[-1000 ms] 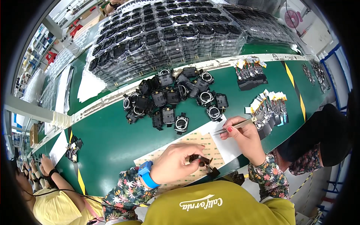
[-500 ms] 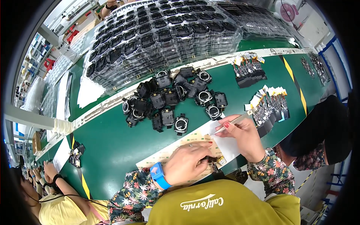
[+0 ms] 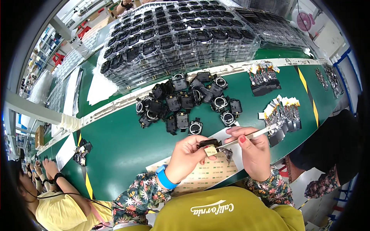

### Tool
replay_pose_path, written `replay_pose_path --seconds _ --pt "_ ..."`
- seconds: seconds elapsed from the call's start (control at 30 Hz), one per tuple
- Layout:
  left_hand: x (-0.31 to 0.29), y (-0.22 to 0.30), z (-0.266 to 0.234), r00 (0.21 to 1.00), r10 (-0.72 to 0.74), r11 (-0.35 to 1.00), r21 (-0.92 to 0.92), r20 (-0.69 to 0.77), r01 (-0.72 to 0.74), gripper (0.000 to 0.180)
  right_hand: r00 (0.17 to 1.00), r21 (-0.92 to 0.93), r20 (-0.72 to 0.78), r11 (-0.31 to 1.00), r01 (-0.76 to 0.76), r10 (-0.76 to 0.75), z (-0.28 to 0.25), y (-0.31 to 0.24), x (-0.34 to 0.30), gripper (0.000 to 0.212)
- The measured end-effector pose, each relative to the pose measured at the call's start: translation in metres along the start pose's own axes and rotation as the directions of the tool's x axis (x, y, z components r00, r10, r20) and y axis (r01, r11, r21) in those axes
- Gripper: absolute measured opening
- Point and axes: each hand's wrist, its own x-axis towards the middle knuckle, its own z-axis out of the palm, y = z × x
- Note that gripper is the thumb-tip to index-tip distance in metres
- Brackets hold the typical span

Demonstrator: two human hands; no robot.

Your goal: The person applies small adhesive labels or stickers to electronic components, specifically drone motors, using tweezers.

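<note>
My left hand [image 3: 187,157] is closed on a small black device housing [image 3: 208,143], raised over a sheet of tan adhesive stickers [image 3: 196,175]. With my right hand [image 3: 254,150] I grip a pair of metal tweezers [image 3: 252,135] that slants down to the left. At the tweezer tips is a small tan square sticker [image 3: 211,150], held against or just in front of the housing; I cannot tell if it touches. A small dark component [image 3: 227,154] hangs beside the housing. My left fingers partly cover the housing.
A pile of black housings [image 3: 187,101] lies ahead, before stacked clear trays [image 3: 165,50] of similar parts. At right sit two bunches of small components [image 3: 283,117] with black tails. A co-worker's hand [image 3: 50,169] is at far left; a dark-clad person [image 3: 327,138] is close at right.
My left hand has lifted off the sticker sheet with the housing. The tweezers, earlier over the sheet's far edge, are now at the housing with a sticker at their tips. The view has shifted slightly.
</note>
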Motion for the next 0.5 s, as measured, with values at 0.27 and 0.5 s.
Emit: replay_pose_path --seconds 0.27,0.5 --pt "-0.002 0.002 0.0048 0.999 0.016 0.994 -0.104 -0.029 -0.019 0.022 0.978 -0.436 0.098 0.875 0.208 -0.184 0.0013 -0.0012 -0.0046 0.014" --pt "-0.0022 0.001 0.0053 1.0 0.023 0.993 -0.114 -0.006 -0.024 0.017 0.944 -0.557 0.153 0.764 0.326 -0.292 0.005 -0.0044 -0.006 0.011"
